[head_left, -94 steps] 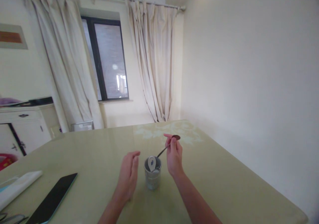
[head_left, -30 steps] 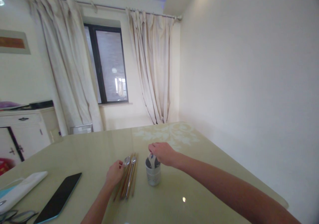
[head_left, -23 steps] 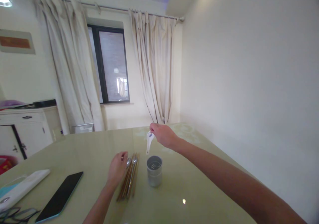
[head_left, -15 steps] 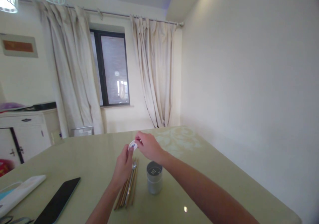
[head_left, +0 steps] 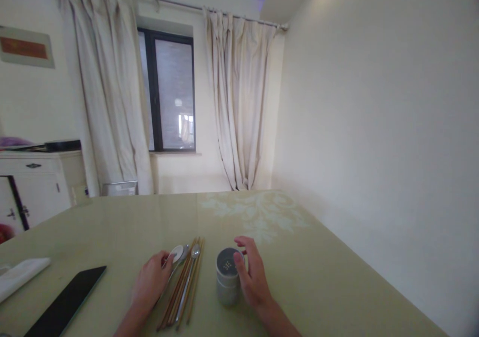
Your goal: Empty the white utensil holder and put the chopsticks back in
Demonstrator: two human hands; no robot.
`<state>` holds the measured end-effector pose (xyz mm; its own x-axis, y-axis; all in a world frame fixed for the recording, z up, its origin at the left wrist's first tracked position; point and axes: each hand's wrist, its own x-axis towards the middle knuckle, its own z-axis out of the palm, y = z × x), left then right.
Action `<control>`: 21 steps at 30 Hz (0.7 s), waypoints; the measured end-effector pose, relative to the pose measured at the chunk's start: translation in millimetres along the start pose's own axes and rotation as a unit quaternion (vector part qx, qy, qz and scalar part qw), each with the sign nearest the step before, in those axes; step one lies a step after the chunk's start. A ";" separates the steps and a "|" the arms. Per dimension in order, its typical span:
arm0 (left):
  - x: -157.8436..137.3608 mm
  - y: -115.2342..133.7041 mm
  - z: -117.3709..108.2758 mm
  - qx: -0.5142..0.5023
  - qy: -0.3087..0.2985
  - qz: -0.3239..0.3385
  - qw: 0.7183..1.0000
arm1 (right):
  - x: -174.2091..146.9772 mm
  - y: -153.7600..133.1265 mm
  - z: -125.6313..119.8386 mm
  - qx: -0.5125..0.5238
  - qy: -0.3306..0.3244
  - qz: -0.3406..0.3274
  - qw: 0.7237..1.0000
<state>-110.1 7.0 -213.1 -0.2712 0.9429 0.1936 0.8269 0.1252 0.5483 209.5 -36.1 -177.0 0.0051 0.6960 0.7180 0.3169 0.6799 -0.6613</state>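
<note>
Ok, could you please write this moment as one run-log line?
left hand: touching white soup spoon | right hand: open beside grey utensil holder, contact unclear | chopsticks, metal spoons: lying left of utensil holder

readable text: none | landmark: grey canister, side too blurred to read | wall panel, far beyond and left of canister: orange-brown band, lettering not legible | white spoon, left of canister: face too small to read | dark flat slab, farther left of canister: characters not discernible
</note>
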 end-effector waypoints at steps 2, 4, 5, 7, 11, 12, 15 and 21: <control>3.2 -0.1 0.3 0.019 0.010 -0.002 1.000 | 1.7 -6.4 5.0 0.006 -0.022 0.000 1.000; 5.7 0.2 -0.6 0.035 0.017 -0.019 0.999 | 3.5 -12.2 9.3 0.008 -0.033 0.000 0.999; 6.6 0.3 -1.1 0.041 0.017 -0.026 0.999 | 3.5 -14.2 10.9 0.006 -0.035 0.003 0.999; 7.5 0.2 -1.8 0.047 0.017 -0.026 0.998 | 1.8 -16.3 12.7 -0.003 -0.034 0.014 0.999; 7.5 -4.2 0.2 0.048 0.033 -0.002 0.998 | -3.9 -14.8 11.3 -0.022 -0.020 0.033 0.999; 7.1 -5.7 1.0 0.046 0.039 0.007 0.998 | -4.8 -14.1 10.5 -0.025 -0.016 0.039 0.999; 4.3 -8.3 1.5 0.051 0.073 0.036 0.995 | -5.2 -13.7 8.6 -0.025 -0.013 0.053 0.998; -14.1 13.5 -9.4 0.051 0.177 0.131 0.974 | -4.7 -11.2 8.1 0.033 -0.042 0.091 0.994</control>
<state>-99.8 -7.6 -200.8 -0.1826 0.7835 0.5940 0.9305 -0.0574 0.3618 198.2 -45.1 -174.8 -0.0235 0.8238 0.5665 0.2557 0.5527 -0.7932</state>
